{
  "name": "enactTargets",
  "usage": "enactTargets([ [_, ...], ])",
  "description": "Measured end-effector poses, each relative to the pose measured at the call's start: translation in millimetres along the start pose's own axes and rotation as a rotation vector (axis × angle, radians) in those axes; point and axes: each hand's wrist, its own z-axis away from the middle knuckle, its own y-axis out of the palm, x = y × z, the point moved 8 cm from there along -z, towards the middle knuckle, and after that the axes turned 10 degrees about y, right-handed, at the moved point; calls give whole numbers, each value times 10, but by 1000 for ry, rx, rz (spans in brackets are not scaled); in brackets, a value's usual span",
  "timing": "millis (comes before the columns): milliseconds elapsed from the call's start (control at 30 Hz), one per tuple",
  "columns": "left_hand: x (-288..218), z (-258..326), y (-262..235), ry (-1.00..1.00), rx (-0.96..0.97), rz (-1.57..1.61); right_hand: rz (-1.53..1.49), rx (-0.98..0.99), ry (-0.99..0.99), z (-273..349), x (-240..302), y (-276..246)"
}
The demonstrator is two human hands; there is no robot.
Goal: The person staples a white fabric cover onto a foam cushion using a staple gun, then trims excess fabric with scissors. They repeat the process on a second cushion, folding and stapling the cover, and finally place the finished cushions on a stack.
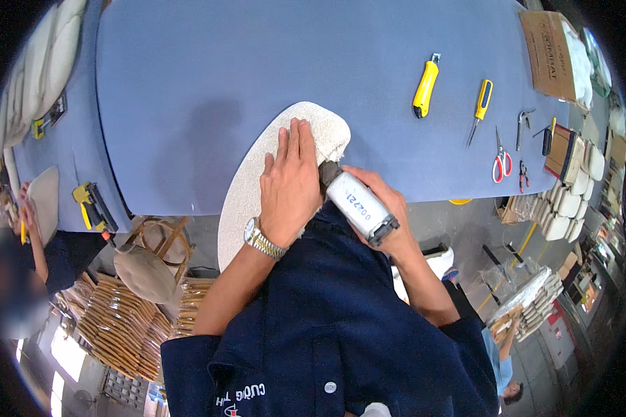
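Note:
My left hand (290,182) lies flat, fingers together, on an oval cream fabric-covered seat pad (247,181) that rests half over the near edge of a blue-topped table (257,62). A metal wristwatch (261,240) is on that wrist. My right hand (389,212) grips a white handheld power tool (358,201) with a dark nose. Its nose touches the pad's edge just right of my left hand.
On the table's right part lie a yellow utility knife (426,87), a yellow-handled screwdriver (480,108), red-handled scissors (501,161) and pliers (524,119). A cardboard box (548,52) stands at the far right. Another person works at the left. Wooden chair frames (129,326) are stacked below.

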Motion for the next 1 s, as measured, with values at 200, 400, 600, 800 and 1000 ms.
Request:
enactTargets([
  [200, 20, 101, 27, 1, -14, -13, -26, -61, -157, 161, 11, -105],
  [400, -45, 210, 124, 28, -58, -127, 378, -273, 113, 226, -627, -552],
  [600, -84, 264, 198, 65, -116, -97, 341, -356, -85, 133, -924, -640],
  [800, -47, 319, 261, 23, -131, -102, -376, 8, -662, 920, 1257, -869],
  [1000, -57, 392, 289, -20, -111, -100, -466, 405, -1347, 1600, 2207, -752],
])
